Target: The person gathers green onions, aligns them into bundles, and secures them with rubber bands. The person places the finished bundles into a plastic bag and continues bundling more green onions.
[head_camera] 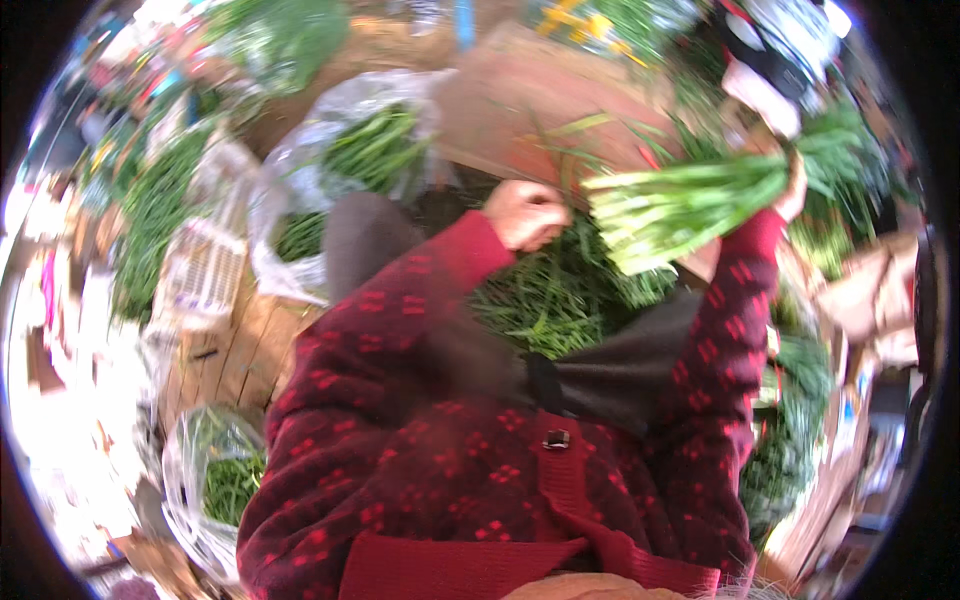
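Observation:
My right hand (796,184) is closed around a bunch of leafy green vegetables (682,199). The pale cut stalk ends point left, and dark leaves spread out to the right beyond the fist. My left hand (529,215) is held in front of my lap, left of the stalk ends and apart from them. Its fingers are curled and blurred; whether a thin stem is between them cannot be told. Below both hands, a heap of loose greens (551,300) lies between my knees.
Clear plastic bags (289,161) of greens stand at the left, another bag (176,480) lower left. Near them are a pale plastic basket (201,274) and long greens (161,217). A reddish board (502,97) lies ahead. Another person's pale sleeve (761,97) shows at upper right.

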The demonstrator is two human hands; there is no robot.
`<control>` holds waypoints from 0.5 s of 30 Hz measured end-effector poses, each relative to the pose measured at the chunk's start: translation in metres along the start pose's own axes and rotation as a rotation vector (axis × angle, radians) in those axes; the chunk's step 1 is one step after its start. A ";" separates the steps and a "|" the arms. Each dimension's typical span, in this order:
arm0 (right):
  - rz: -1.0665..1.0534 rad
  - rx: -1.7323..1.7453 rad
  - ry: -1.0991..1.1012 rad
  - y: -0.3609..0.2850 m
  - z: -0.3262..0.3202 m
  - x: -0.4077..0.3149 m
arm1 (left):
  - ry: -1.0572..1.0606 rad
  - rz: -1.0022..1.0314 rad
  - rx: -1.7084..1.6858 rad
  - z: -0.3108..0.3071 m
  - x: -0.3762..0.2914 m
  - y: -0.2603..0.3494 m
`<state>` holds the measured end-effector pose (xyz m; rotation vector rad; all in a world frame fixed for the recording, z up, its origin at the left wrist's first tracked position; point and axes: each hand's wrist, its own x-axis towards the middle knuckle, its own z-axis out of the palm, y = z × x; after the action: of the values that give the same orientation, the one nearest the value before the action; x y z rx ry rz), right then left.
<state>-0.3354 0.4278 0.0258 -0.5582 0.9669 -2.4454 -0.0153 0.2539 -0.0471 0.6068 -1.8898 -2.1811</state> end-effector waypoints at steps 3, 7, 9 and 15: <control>0.125 0.523 -0.350 -0.001 0.009 0.000 | 0.046 -0.022 0.430 -0.010 0.000 -0.012; 0.118 0.599 -0.335 -0.001 0.023 -0.004 | 0.106 0.293 0.351 -0.017 0.004 0.001; 0.151 0.598 -0.340 0.001 0.027 -0.006 | 0.106 0.338 0.149 -0.014 0.003 0.016; 0.040 0.321 -0.371 0.014 0.016 0.000 | 0.138 0.566 0.222 0.022 -0.002 0.037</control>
<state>-0.3240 0.4101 0.0265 -0.8267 0.4229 -2.2827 -0.0275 0.2682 -0.0079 0.2049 -1.9416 -1.5536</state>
